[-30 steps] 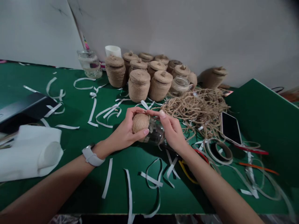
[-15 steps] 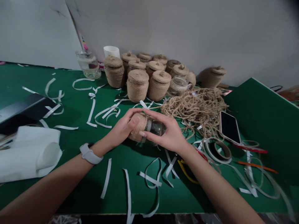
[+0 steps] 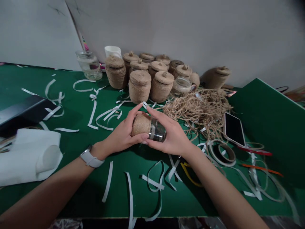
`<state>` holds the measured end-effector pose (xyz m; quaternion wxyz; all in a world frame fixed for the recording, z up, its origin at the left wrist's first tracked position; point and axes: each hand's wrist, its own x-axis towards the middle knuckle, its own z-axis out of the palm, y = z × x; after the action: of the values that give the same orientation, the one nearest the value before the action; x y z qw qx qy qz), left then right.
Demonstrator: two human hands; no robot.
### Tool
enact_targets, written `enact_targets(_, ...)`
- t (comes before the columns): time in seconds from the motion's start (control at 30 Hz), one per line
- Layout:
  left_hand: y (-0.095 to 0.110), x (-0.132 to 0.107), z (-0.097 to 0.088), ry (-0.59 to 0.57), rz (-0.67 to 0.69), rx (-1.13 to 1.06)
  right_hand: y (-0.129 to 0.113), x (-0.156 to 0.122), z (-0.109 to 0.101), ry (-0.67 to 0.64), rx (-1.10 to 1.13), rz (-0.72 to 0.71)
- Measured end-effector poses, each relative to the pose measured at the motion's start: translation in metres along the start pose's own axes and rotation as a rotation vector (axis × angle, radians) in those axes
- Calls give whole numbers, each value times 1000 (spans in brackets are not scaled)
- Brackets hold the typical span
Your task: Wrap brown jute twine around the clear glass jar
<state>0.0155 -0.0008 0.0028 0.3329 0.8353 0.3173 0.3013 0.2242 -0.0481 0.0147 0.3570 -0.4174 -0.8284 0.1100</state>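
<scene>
Between my two hands lies a glass jar on its side, raised over the green table. Brown twine wraps its left part; bare clear glass shows on the right. My left hand curves round the twine-covered end, thumb along the near side. Around the glass end my right hand is closed, its thumb near the left thumb. The fingertips of both hands almost meet above the jar. Beyond them stand several twine-covered jars with lids, and a loose heap of twine lies to the right.
White tape strips litter the green table. On the right are a phone, a tape roll and yellow-handled scissors. A green board stands at right. White cloth lies left; a clear jar stands at the back.
My left thumb has moved from the top of the twine down to the near side. The right thumb has slid lower, and more of the twine wrap shows.
</scene>
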Motion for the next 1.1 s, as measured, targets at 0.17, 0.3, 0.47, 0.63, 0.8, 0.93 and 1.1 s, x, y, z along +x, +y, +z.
enact_targets(0.17, 4, 3, 3, 40, -32, -5, 4, 0, 2, 34, -207, -175)
enact_targets(0.3, 5, 5, 0, 71, -75, -23, 7, 0, 1, 29, -214, -184)
enact_targets(0.47, 6, 4, -7, 42, -22, 50, 11, -1, 1, 29, -64, 3)
enact_targets(0.63, 7, 5, -8, 34, 21, 13, 12, -3, 3, 10, 0, 38)
enact_targets(0.8, 8, 3, -2, 38, -23, -79, 9, -3, 3, 8, -12, -45)
enact_targets(0.93, 9, 1, 2, 20, -20, -36, 9, -2, 3, 31, -3, -65)
enact_targets(1.1, 5, -2, 4, 21, 51, 38, 11, -2, 1, 61, 151, 54)
